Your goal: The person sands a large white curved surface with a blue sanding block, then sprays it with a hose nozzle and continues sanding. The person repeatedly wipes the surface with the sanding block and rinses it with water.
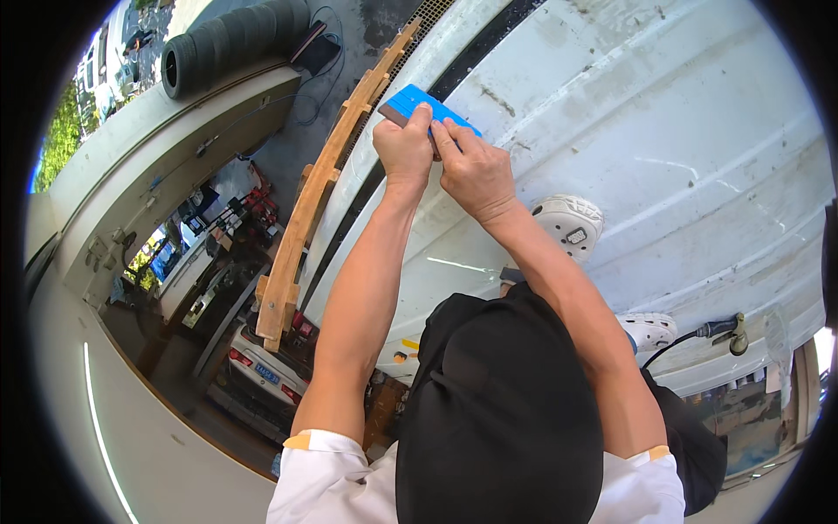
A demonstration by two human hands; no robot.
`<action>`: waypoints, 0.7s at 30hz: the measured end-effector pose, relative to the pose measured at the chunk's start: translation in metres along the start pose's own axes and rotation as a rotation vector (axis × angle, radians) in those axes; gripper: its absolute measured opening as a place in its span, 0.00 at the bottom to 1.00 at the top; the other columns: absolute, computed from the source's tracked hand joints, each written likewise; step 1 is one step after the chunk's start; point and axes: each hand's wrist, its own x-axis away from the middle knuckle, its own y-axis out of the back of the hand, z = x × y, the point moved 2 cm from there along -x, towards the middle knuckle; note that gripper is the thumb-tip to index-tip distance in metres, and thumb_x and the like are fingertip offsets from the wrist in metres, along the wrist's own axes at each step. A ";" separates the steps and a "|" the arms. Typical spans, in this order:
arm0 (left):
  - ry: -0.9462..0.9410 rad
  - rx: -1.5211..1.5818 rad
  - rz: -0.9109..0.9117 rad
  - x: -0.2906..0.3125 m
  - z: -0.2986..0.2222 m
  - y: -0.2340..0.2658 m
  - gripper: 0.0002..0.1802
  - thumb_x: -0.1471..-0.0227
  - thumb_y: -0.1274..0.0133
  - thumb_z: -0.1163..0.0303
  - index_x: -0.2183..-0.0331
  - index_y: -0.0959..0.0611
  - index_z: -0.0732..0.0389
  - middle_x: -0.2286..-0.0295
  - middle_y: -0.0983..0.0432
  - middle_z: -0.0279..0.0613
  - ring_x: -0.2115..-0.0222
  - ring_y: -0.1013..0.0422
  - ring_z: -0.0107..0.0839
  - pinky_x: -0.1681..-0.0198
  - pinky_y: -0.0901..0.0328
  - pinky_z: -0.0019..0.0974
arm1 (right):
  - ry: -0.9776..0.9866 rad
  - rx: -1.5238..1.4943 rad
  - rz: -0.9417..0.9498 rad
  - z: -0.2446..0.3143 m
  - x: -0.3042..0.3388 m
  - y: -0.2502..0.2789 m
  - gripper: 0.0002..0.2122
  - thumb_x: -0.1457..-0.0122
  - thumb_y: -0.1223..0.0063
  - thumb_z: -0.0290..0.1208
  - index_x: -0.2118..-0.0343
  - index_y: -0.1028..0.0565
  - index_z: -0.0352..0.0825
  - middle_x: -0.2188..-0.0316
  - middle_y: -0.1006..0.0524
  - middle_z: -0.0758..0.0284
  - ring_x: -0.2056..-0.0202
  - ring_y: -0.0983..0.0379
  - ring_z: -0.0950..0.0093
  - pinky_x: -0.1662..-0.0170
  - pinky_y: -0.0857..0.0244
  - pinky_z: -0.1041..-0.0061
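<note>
A blue squeegee with a dark edge strip is held over the white ribbed metal surface. My left hand is closed on it, thumb lying on its blue face. Beside it my right hand grips the same squeegee, fingers pressed on the blue face near its right end. The two hands nearly touch. Both stand close to the black groove along the surface's left side. Whether the dark strip touches the surface cannot be made out.
A long wooden plank frame runs along the surface's left edge, with a drop beyond it to a parked white car. A corded black-handled tool lies right, beyond white clogs. Stacked tyres are far left.
</note>
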 end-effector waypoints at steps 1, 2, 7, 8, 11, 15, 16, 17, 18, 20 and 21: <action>0.014 -0.007 -0.008 0.001 -0.004 0.002 0.15 0.43 0.39 0.72 0.81 0.22 0.57 0.80 0.25 0.27 0.80 0.31 0.19 0.76 0.37 0.31 | 0.002 -0.015 -0.027 0.003 0.000 -0.001 0.16 0.46 0.39 0.27 0.54 0.16 0.34 0.58 0.16 0.61 0.69 0.16 0.71 0.71 0.23 0.75; 0.029 -0.015 -0.016 0.004 -0.007 0.004 0.16 0.43 0.39 0.73 0.82 0.22 0.57 0.80 0.25 0.27 0.80 0.31 0.19 0.76 0.37 0.32 | 0.019 -0.006 -0.016 0.003 0.000 0.000 0.16 0.46 0.39 0.27 0.54 0.16 0.34 0.58 0.16 0.61 0.69 0.16 0.71 0.71 0.23 0.75; 0.003 0.028 -0.093 0.025 0.016 0.012 0.17 0.42 0.40 0.73 0.82 0.22 0.57 0.82 0.26 0.27 0.83 0.32 0.19 0.81 0.39 0.31 | 0.045 -0.008 0.050 0.006 0.020 -0.003 0.15 0.45 0.39 0.28 0.54 0.16 0.33 0.58 0.16 0.62 0.70 0.16 0.72 0.70 0.22 0.74; 0.014 0.026 -0.050 0.017 0.014 0.013 0.17 0.42 0.40 0.73 0.82 0.22 0.57 0.82 0.26 0.27 0.83 0.32 0.19 0.81 0.40 0.31 | 0.041 -0.013 0.046 0.005 0.020 -0.004 0.15 0.45 0.39 0.28 0.54 0.16 0.33 0.58 0.16 0.62 0.70 0.16 0.72 0.70 0.22 0.74; -0.028 -0.011 -0.019 -0.005 -0.001 -0.003 0.16 0.42 0.40 0.72 0.82 0.23 0.55 0.81 0.26 0.27 0.82 0.32 0.19 0.79 0.39 0.30 | -0.018 -0.009 -0.016 -0.003 -0.006 -0.003 0.15 0.46 0.38 0.28 0.53 0.16 0.34 0.58 0.16 0.62 0.69 0.16 0.71 0.68 0.22 0.74; 0.000 0.005 -0.027 0.001 -0.003 -0.006 0.14 0.42 0.39 0.73 0.79 0.22 0.54 0.79 0.26 0.26 0.81 0.32 0.19 0.78 0.38 0.30 | -0.033 -0.014 -0.021 0.001 -0.008 0.008 0.15 0.46 0.38 0.27 0.54 0.16 0.35 0.58 0.16 0.63 0.67 0.16 0.71 0.68 0.22 0.73; 0.026 0.040 -0.041 0.008 0.005 -0.001 0.14 0.42 0.39 0.73 0.79 0.22 0.54 0.79 0.26 0.26 0.80 0.31 0.19 0.78 0.39 0.30 | -0.032 -0.009 -0.016 0.002 0.001 0.005 0.15 0.46 0.38 0.28 0.54 0.16 0.35 0.58 0.16 0.64 0.67 0.16 0.71 0.68 0.22 0.73; 0.017 0.022 -0.074 0.017 0.011 0.008 0.13 0.42 0.40 0.74 0.78 0.22 0.54 0.78 0.25 0.27 0.80 0.31 0.19 0.78 0.39 0.30 | 0.003 -0.012 0.025 0.004 0.013 0.000 0.15 0.46 0.38 0.28 0.55 0.16 0.35 0.58 0.16 0.65 0.67 0.16 0.72 0.70 0.22 0.74; 0.034 0.037 -0.089 0.025 0.018 0.016 0.13 0.42 0.40 0.73 0.78 0.22 0.55 0.78 0.25 0.27 0.80 0.31 0.19 0.78 0.39 0.30 | 0.027 -0.026 0.069 0.006 0.020 0.001 0.16 0.47 0.39 0.26 0.53 0.16 0.35 0.58 0.16 0.64 0.67 0.16 0.71 0.68 0.22 0.74; 0.068 0.067 -0.119 0.034 0.029 0.025 0.14 0.42 0.40 0.72 0.79 0.21 0.56 0.78 0.24 0.27 0.80 0.31 0.19 0.77 0.38 0.31 | 0.073 -0.057 0.158 0.008 0.031 -0.001 0.19 0.49 0.39 0.23 0.51 0.16 0.35 0.57 0.15 0.62 0.65 0.15 0.69 0.66 0.21 0.73; 0.072 0.094 -0.113 0.032 0.024 0.021 0.13 0.42 0.40 0.74 0.78 0.22 0.54 0.78 0.26 0.27 0.80 0.31 0.19 0.78 0.39 0.30 | 0.057 -0.065 0.135 0.006 0.028 -0.004 0.19 0.48 0.40 0.23 0.51 0.16 0.37 0.57 0.15 0.63 0.65 0.15 0.70 0.66 0.21 0.73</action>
